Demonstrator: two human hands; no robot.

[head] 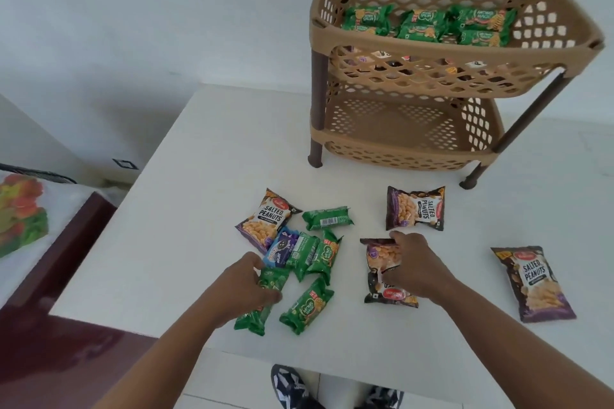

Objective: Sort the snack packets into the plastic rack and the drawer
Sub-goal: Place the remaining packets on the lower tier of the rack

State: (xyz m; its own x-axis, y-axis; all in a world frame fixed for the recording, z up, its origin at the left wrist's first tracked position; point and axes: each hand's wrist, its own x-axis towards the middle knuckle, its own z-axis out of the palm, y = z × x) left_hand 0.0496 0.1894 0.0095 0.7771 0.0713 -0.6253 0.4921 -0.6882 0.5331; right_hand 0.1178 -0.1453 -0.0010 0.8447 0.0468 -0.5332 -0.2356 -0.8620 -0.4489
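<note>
From the head camera, the plastic rack (448,53) stands at the far side of the white table (206,176), its top tier already lined with green packets, which suggests sorting by kind. In front of the rack, the left hand (247,287) closes on a green biscuit packet (262,300) lying under its fingers. The right hand (417,267) clasps a peanut packet (387,271) flat beneath the palm, though it may only be pressing it.

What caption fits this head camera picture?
Two hands sort snack packets on a white table beside a plastic rack.
</note>
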